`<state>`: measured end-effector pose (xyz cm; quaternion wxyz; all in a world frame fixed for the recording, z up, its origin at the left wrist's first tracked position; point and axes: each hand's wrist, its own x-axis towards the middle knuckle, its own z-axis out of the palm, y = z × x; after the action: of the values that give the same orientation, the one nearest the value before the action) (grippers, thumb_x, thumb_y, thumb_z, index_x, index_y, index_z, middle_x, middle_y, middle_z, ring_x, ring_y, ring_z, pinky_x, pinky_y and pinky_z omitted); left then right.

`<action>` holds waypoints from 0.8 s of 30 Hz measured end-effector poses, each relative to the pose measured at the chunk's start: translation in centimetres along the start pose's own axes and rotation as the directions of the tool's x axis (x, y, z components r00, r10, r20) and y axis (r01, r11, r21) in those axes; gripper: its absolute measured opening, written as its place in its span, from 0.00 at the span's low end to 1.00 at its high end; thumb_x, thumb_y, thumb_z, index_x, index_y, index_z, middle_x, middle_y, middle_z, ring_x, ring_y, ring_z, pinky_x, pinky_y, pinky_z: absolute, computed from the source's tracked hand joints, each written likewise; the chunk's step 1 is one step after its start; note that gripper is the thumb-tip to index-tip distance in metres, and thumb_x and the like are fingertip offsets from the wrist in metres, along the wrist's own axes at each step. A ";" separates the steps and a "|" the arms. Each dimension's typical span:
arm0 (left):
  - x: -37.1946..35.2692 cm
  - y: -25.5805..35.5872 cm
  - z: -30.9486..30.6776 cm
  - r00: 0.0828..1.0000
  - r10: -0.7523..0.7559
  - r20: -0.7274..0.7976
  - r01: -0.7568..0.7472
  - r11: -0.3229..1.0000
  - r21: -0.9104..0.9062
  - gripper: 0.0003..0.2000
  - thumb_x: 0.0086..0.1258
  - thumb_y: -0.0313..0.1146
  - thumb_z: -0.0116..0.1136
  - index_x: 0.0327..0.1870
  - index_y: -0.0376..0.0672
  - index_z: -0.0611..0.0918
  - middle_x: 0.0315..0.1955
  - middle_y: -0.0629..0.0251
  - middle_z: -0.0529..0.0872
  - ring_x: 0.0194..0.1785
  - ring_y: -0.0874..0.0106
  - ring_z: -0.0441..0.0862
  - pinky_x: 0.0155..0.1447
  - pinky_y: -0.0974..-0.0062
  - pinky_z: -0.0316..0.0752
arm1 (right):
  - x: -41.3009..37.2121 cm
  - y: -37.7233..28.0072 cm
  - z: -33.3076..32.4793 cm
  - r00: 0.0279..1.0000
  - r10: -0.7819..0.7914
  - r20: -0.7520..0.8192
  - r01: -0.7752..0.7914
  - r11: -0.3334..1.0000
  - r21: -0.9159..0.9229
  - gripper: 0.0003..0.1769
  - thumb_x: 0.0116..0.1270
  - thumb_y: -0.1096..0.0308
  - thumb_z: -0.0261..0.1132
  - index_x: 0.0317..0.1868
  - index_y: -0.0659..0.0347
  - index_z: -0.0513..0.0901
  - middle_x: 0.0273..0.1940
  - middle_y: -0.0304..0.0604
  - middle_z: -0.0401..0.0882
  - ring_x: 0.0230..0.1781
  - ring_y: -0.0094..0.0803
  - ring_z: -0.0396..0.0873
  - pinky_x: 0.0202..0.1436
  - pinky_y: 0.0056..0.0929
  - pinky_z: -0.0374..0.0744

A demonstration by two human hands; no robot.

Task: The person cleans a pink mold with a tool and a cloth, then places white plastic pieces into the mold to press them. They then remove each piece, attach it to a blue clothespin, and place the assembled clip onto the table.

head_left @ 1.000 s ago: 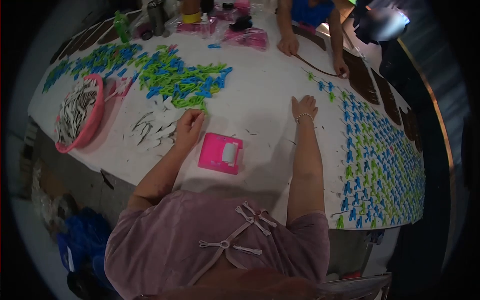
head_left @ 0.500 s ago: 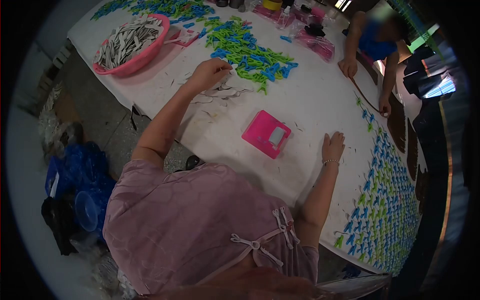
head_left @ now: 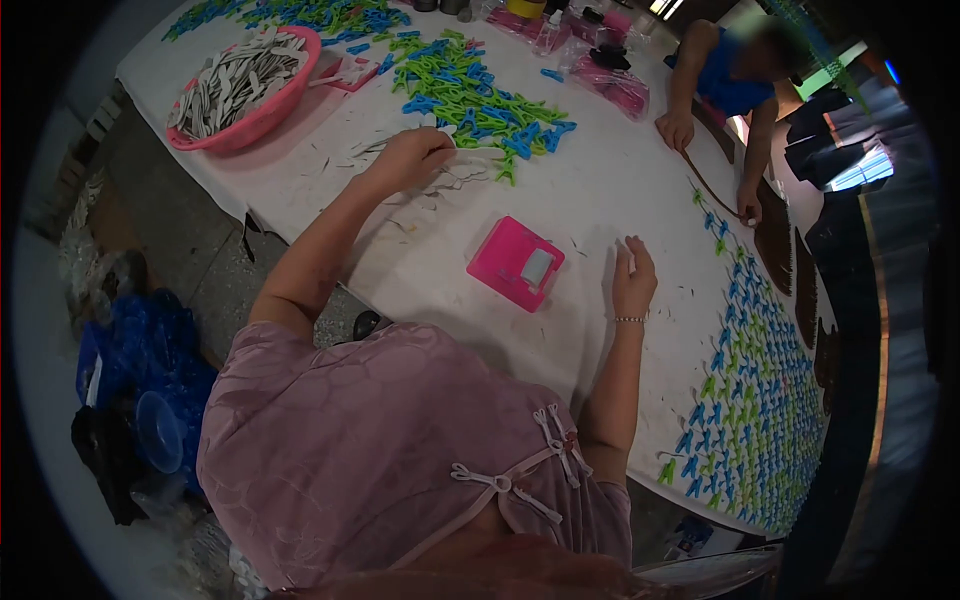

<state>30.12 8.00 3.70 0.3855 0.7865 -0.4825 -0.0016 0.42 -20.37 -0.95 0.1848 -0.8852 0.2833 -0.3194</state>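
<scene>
My left hand (head_left: 412,160) is closed in a pinch over a loose pile of flat, pale strips (head_left: 455,182) on the white table. A thin white strip (head_left: 478,153) sticks out from its fingertips. To the right, my right hand (head_left: 634,283) is raised a little off the table, fingers apart and holding nothing, with a beaded bracelet at its wrist. Between the two hands sits a bright pink square box (head_left: 515,263) with a small greyish-white block (head_left: 536,267) on it.
A pink basin (head_left: 300,100) full of pale strips stands at the back left. Green and blue clips (head_left: 480,95) lie heaped behind my left hand. More clips stand in rows (head_left: 755,400) at the right. Across the table, another person's hands (head_left: 677,130) hold a thin brown strip.
My right hand has lifted from lying flat on the table and turned, moving inward. My left hand has come slightly back toward me, and a white strip now shows at its fingertips.
</scene>
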 end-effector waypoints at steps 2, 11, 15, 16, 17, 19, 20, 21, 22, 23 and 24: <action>-0.1 2.9 -0.6 0.998 -0.042 0.050 0.048 0.991 -0.124 0.07 0.65 0.33 0.58 0.36 0.38 0.83 0.30 0.59 0.82 0.35 0.61 0.80 0.41 0.68 0.75 | 0.0 -4.2 -0.9 1.000 0.024 0.015 -0.026 0.993 0.116 0.14 0.67 0.67 0.60 0.51 0.63 0.80 0.54 0.51 0.78 0.51 0.43 0.78 0.55 0.36 0.75; -0.1 9.7 1.0 0.906 0.348 0.240 -0.320 0.936 -0.149 0.06 0.68 0.30 0.58 0.40 0.37 0.82 0.31 0.64 0.82 0.35 0.74 0.80 0.38 0.75 0.73 | -0.3 -14.0 -2.3 0.952 -0.281 0.121 0.210 0.888 0.410 0.08 0.62 0.78 0.63 0.43 0.63 0.82 0.33 0.42 0.78 0.30 0.29 0.78 0.37 0.24 0.77; -0.5 10.0 2.7 0.932 0.349 0.094 -0.303 0.896 -0.324 0.05 0.66 0.27 0.60 0.40 0.39 0.83 0.33 0.66 0.83 0.35 0.73 0.79 0.38 0.77 0.73 | -1.6 -12.7 -2.3 0.956 -0.140 0.258 -0.009 0.865 0.501 0.08 0.61 0.78 0.63 0.41 0.64 0.82 0.33 0.43 0.79 0.31 0.31 0.80 0.37 0.25 0.78; -0.7 10.1 3.1 0.938 0.343 0.045 -0.300 0.871 -0.390 0.05 0.65 0.26 0.61 0.39 0.39 0.83 0.33 0.67 0.83 0.35 0.72 0.79 0.38 0.77 0.73 | -2.0 -12.5 -2.2 0.953 -0.129 0.275 -0.029 0.863 0.505 0.08 0.61 0.79 0.62 0.42 0.64 0.82 0.33 0.44 0.79 0.31 0.32 0.81 0.38 0.25 0.79; -0.9 10.2 3.4 0.940 0.337 0.045 -0.293 0.871 -0.395 0.05 0.65 0.26 0.61 0.39 0.39 0.83 0.33 0.67 0.83 0.35 0.72 0.79 0.38 0.77 0.73 | -2.4 -12.4 -2.0 0.951 -0.126 0.283 -0.034 0.865 0.501 0.08 0.61 0.79 0.62 0.42 0.64 0.82 0.33 0.44 0.79 0.31 0.32 0.81 0.38 0.25 0.79; -1.3 10.4 3.9 0.949 0.313 0.026 -0.274 0.865 -0.420 0.05 0.64 0.25 0.61 0.39 0.40 0.83 0.33 0.66 0.83 0.35 0.71 0.79 0.38 0.76 0.73 | -3.1 -12.1 -1.2 0.954 -0.243 0.174 0.147 0.889 0.433 0.09 0.60 0.79 0.63 0.42 0.65 0.81 0.34 0.45 0.79 0.31 0.34 0.81 0.37 0.27 0.79; -1.5 10.4 4.1 0.951 0.308 0.025 -0.269 0.865 -0.423 0.05 0.64 0.25 0.61 0.39 0.40 0.83 0.33 0.66 0.83 0.35 0.71 0.79 0.38 0.76 0.73 | -3.3 -11.9 -0.8 0.953 -0.243 0.180 0.145 0.890 0.432 0.09 0.60 0.79 0.63 0.42 0.65 0.81 0.34 0.45 0.79 0.31 0.34 0.81 0.37 0.27 0.79; -1.6 10.3 4.2 0.940 0.340 0.013 -0.302 0.853 -0.426 0.05 0.63 0.25 0.61 0.39 0.40 0.83 0.33 0.66 0.83 0.35 0.71 0.79 0.38 0.76 0.74 | -3.6 -11.8 -0.3 0.954 -0.262 0.147 0.177 0.885 0.431 0.09 0.60 0.79 0.63 0.42 0.65 0.80 0.34 0.45 0.79 0.30 0.34 0.80 0.36 0.28 0.79; -1.8 10.3 4.3 0.928 0.372 0.002 -0.335 0.840 -0.427 0.05 0.63 0.25 0.61 0.39 0.40 0.83 0.33 0.66 0.83 0.35 0.71 0.80 0.38 0.76 0.74 | -3.8 -11.7 0.1 0.953 -0.281 0.114 0.208 0.878 0.430 0.09 0.60 0.79 0.63 0.41 0.64 0.80 0.34 0.45 0.79 0.30 0.34 0.80 0.36 0.28 0.79; -2.0 10.3 4.3 0.930 0.367 0.002 -0.331 0.841 -0.428 0.05 0.63 0.25 0.61 0.39 0.40 0.83 0.33 0.66 0.83 0.35 0.71 0.80 0.38 0.76 0.74 | -4.0 -11.6 0.5 0.952 -0.282 0.120 0.206 0.878 0.431 0.09 0.60 0.79 0.63 0.41 0.64 0.80 0.34 0.45 0.79 0.30 0.34 0.80 0.36 0.28 0.79; -2.2 10.3 4.2 0.929 0.370 0.010 -0.331 0.840 -0.430 0.05 0.63 0.24 0.61 0.39 0.40 0.83 0.33 0.66 0.82 0.36 0.70 0.80 0.38 0.75 0.74 | -4.2 -11.6 0.8 0.957 -0.265 0.116 0.192 0.883 0.428 0.08 0.59 0.79 0.63 0.41 0.64 0.80 0.35 0.46 0.79 0.30 0.35 0.79 0.34 0.29 0.79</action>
<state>19.58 4.67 6.22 0.5170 0.5820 -0.6236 -0.0715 2.74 -8.68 2.48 0.3520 -0.8774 0.0860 -0.3144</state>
